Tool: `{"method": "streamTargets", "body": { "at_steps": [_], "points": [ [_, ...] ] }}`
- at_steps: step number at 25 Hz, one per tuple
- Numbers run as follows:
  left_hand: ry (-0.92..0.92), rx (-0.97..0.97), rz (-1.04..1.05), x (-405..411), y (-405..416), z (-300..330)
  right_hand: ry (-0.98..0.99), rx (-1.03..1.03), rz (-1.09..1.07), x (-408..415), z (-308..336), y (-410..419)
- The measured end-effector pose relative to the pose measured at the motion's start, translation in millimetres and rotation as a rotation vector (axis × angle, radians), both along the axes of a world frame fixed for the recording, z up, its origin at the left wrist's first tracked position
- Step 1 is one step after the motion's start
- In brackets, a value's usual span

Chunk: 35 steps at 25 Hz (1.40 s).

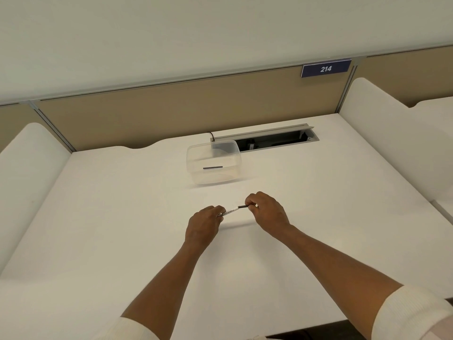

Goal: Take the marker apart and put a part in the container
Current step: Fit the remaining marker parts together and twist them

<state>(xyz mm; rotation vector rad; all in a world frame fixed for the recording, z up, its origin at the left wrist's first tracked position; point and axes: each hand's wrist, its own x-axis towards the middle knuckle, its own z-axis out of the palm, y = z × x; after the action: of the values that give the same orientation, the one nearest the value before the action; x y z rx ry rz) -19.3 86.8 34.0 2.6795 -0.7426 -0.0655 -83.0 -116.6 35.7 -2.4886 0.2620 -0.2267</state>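
Observation:
A slim white marker (232,210) with black print is held level just above the white desk, between both hands. My left hand (203,225) is closed around its left end. My right hand (266,212) pinches the dark piece (243,206) sticking out of its right end. Farther back on the desk stands a clear plastic container (234,149), open at the top. A thin dark stick-like part (212,167) lies inside it on the bottom.
An open cable tray (269,141) is cut into the desk behind the container, with a black cable at its left end. White side dividers stand left (29,163) and right (382,133). A beige partition with a blue "214" sign (326,68) closes the back.

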Motion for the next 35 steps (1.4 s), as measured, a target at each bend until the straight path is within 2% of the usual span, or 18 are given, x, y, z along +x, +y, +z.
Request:
{"method": "streamTargets", "body": {
  "at_steps": [14, 19, 25, 35],
  "points": [
    [-0.031, 0.006, -0.019, -3, -1, -1, -0.007, 0.039, 0.075, -1, 2, -2],
    [-0.031, 0.008, -0.062, -3, -4, 3, 0.015, 0.185, 0.122, 2, 2, 4],
    [-0.025, -0.024, -0.039, 0, 0, 4, 0.035, 0.352, 0.034, 4, 3, 2],
    [-0.027, 0.003, -0.003, 7, 4, 9, 0.025, 0.28, 0.021, 7, 8, 23]
  ]
}}
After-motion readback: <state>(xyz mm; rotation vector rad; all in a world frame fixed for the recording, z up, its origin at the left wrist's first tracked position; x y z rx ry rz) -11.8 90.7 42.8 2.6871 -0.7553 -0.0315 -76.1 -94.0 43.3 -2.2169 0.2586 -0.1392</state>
